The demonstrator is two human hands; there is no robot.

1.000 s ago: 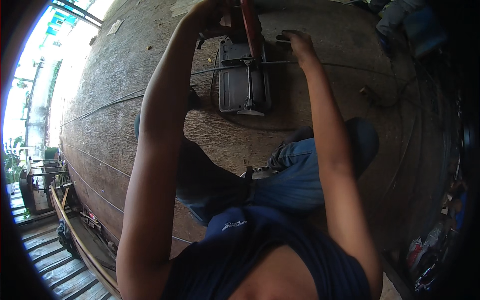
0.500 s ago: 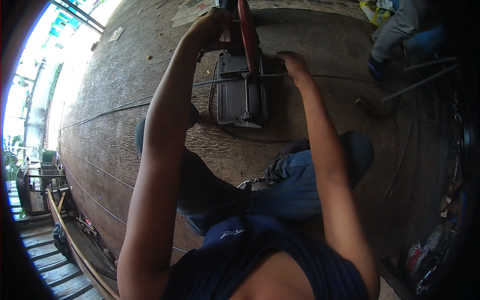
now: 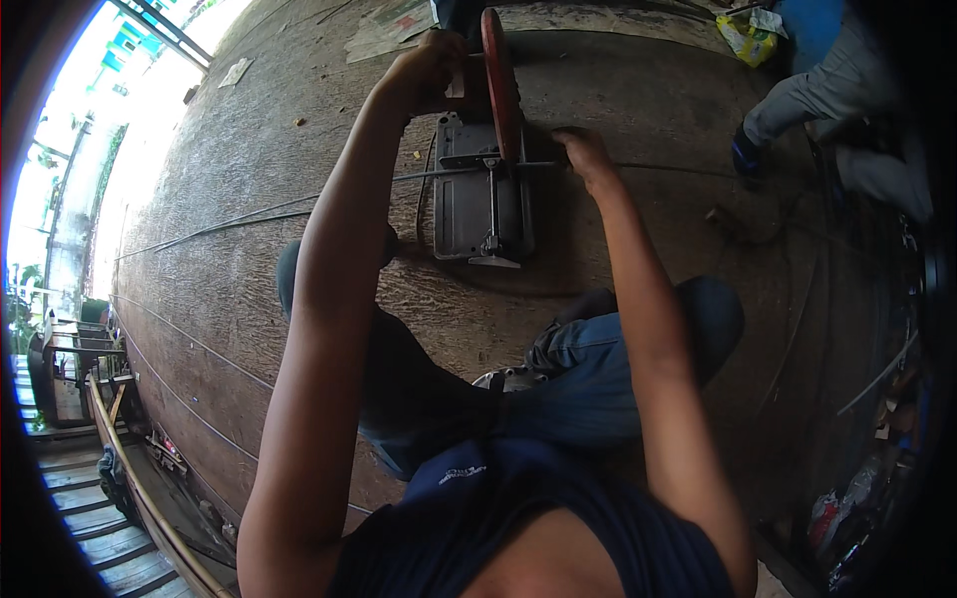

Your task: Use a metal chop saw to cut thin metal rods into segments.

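Note:
A cut-off saw with a red blade guard (image 3: pixel 501 90) and a dark grey base (image 3: pixel 469 214) stands on the board floor ahead of me. My left hand (image 3: pixel 435 66) is closed round the saw's handle, left of the guard; its fingertips are partly hidden. A thin metal rod (image 3: pixel 424 175) lies across the base through the clamp (image 3: pixel 491 199), passing under the guard. Just right of the saw, my right hand (image 3: pixel 586 157) is closed on that rod, thumb side toward the blade. Whether the blade touches the rod cannot be made out.
Another person's grey-trousered leg (image 3: pixel 812 100) is at the upper right, near a yellow bag (image 3: pixel 746 40). More long rods (image 3: pixel 239 214) run left across the floor. A loose rod (image 3: pixel 877 374) and clutter lie at the right. My bent legs (image 3: pixel 588 369) are close to the saw.
The view has shifted slightly, while both hands keep their places at the saw. On the right, the other person's legs have moved, and the two raised rods there have left their former place.

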